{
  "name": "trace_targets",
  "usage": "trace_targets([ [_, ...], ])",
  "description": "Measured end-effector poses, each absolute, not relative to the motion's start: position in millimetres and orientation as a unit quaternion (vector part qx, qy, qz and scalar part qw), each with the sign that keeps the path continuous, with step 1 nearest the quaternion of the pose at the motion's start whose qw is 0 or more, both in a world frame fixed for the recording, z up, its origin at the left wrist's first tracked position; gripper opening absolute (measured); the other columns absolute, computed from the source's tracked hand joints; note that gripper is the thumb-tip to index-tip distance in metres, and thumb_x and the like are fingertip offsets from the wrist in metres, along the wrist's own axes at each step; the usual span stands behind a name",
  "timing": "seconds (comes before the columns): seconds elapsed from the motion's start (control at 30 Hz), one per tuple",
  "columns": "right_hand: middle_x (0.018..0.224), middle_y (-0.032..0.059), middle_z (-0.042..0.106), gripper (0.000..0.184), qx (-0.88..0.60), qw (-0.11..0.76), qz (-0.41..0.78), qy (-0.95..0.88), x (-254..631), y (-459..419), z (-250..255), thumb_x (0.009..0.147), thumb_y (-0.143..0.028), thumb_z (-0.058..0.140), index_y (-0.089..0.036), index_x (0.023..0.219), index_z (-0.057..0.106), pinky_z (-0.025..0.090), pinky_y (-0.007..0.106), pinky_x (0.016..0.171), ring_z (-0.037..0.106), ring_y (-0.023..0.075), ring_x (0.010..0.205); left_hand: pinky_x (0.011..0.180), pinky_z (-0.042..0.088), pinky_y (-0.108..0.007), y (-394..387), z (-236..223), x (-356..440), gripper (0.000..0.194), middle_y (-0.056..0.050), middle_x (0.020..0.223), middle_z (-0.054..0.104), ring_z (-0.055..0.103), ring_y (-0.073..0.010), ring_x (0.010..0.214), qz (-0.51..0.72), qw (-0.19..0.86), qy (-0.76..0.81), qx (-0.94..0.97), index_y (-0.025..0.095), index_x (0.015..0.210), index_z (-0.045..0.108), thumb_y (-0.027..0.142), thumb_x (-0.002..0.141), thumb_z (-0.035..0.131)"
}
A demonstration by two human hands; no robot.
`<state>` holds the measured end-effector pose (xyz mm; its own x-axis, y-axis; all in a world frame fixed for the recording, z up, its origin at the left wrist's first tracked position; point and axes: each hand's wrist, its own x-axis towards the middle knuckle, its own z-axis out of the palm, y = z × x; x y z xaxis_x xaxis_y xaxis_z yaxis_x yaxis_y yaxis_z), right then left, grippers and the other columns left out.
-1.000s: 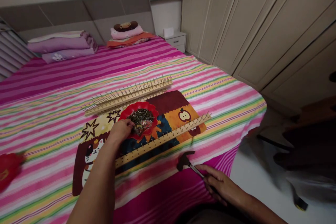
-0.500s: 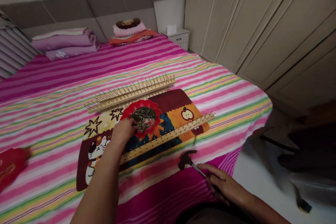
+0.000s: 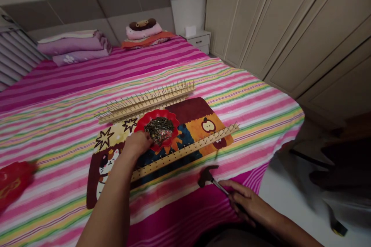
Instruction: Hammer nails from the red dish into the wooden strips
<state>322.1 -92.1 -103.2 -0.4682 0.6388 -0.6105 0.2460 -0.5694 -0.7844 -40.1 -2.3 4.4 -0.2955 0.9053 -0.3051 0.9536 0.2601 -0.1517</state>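
Observation:
My left hand reaches into a red scalloped dish heaped with small metal nails; its fingers are curled at the pile's near edge, and what they pinch is hidden. My right hand is closed round the handle of a small hammer whose dark head rests on the bedspread. A long wooden strip with drilled holes, and a few nails at its right end, lies diagonally across a cartoon mat. A second strip bristling with upright nails lies behind the dish.
Everything sits on a bed with a pink striped cover. Folded purple bedding and a stack with a brown plush lie at the headboard. A red object is at the left edge. Beige wardrobes stand right; the bed's corner drops to the floor.
The view has shifted slightly. My left hand stays at the dish, its fingers a little further into the nails. My right hand and the hammer have hardly moved.

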Motion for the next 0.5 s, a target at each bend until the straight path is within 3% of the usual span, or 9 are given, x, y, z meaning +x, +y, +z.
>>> trace_targets([
  [0.13,0.047,-0.0099,0.047,0.06,-0.511,0.138,0.724,-0.442,324,-94,-107,0.075,-0.039,0.046,-0.017,0.13,0.051,0.021,0.012,0.026,0.033,0.0052,0.027,0.069,0.046,-0.029,3,6,-42,0.024,-0.007,0.082,0.071,0.066,-0.022,0.079,-0.156,0.126,0.805,0.559,0.024,0.084,0.072,0.028,0.075,0.051],
  [0.23,0.047,-0.01,0.046,0.06,-0.5,0.131,0.731,-0.445,325,-94,-109,0.075,-0.038,0.046,-0.017,0.131,0.05,0.022,0.012,0.026,0.033,0.0055,0.028,0.074,0.047,-0.029,-4,16,-41,0.026,-0.006,0.093,0.071,0.065,-0.0215,0.085,-0.095,0.119,0.818,0.555,0.024,0.09,0.072,0.022,0.075,0.05],
  [0.37,0.048,-0.0098,0.046,0.058,-0.503,0.125,0.734,-0.439,324,-92,-105,0.073,-0.033,0.045,-0.018,0.129,0.052,0.021,0.012,0.026,0.034,0.0054,0.029,0.085,0.047,-0.032,-38,38,-28,0.028,-0.005,0.104,0.069,0.062,-0.0218,0.095,0.137,0.01,0.853,0.503,0.023,0.098,0.07,0.03,0.083,0.047],
  [0.5,0.046,-0.0101,0.045,0.061,-0.518,0.102,0.732,-0.43,320,-89,-97,0.071,-0.035,0.046,-0.016,0.129,0.05,0.02,0.013,0.026,0.033,0.0063,0.028,0.074,0.051,-0.03,-89,25,2,0.033,-0.001,0.092,0.071,0.064,-0.0181,0.078,0.308,0.035,0.833,0.458,0.027,0.103,0.066,0.045,0.085,0.046],
])
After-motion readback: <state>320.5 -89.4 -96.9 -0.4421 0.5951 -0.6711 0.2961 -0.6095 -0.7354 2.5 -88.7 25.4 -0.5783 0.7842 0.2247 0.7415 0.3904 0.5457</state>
